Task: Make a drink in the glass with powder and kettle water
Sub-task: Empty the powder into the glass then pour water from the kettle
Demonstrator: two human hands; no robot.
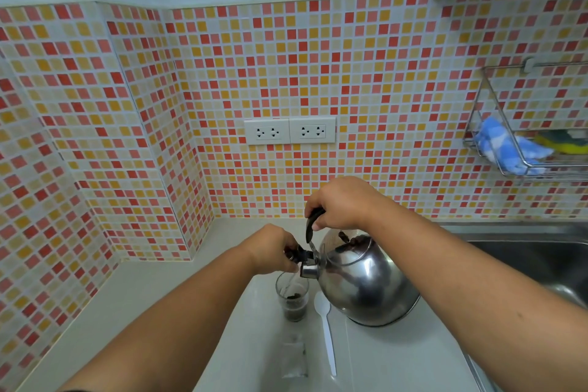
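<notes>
A steel kettle [366, 283] is tilted to the left, its spout right over a small clear glass [292, 297] on the counter. Dark powder lies in the glass and a thin stream of water runs into it. My right hand [340, 204] grips the kettle's black handle from above. At the spout, my left hand [273, 248] pinches the black spout cap. A white plastic spoon [326, 328] lies just right of the glass. An emptied clear sachet [294, 360] lies in front of the glass.
A steel sink [541, 258] lies to the right of the kettle. A wire rack [521, 137] with a blue cloth and a sponge hangs on the tiled wall at the right. Two wall sockets [289, 130] sit above the counter [152, 289].
</notes>
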